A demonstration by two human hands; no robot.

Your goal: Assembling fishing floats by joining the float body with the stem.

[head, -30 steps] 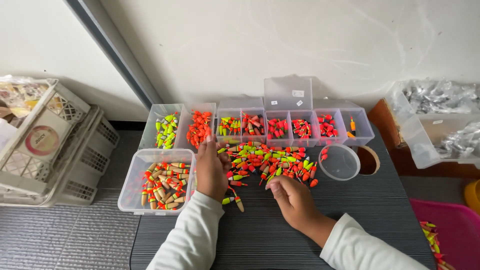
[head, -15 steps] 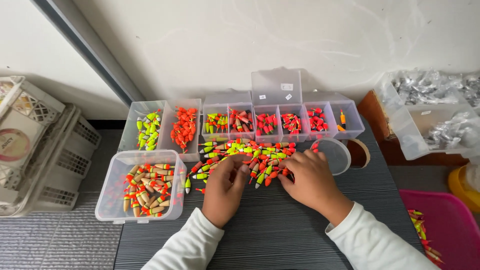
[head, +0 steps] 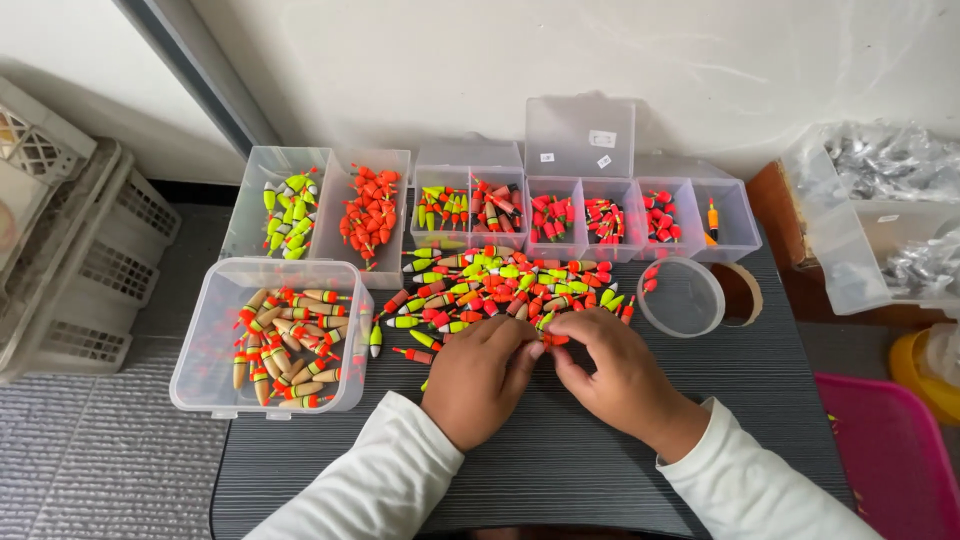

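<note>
From here I see slatted plastic crates [head: 70, 250] cut off at the left edge; a clear tub [head: 200, 350] of tan and orange fishing floats; a loose pile of floats [head: 500, 285] on the dark table [head: 560, 460], before a row of clear compartment boxes [head: 590, 215]; my left hand [head: 480, 380] curls at the pile's near edge, its fingertips hidden, so I cannot tell what it holds; my right hand [head: 620, 375] pinches something small and orange [head: 553, 340], mostly covered; a round clear lid [head: 682, 297]; blurred bags [head: 895, 165], cropped.
</note>
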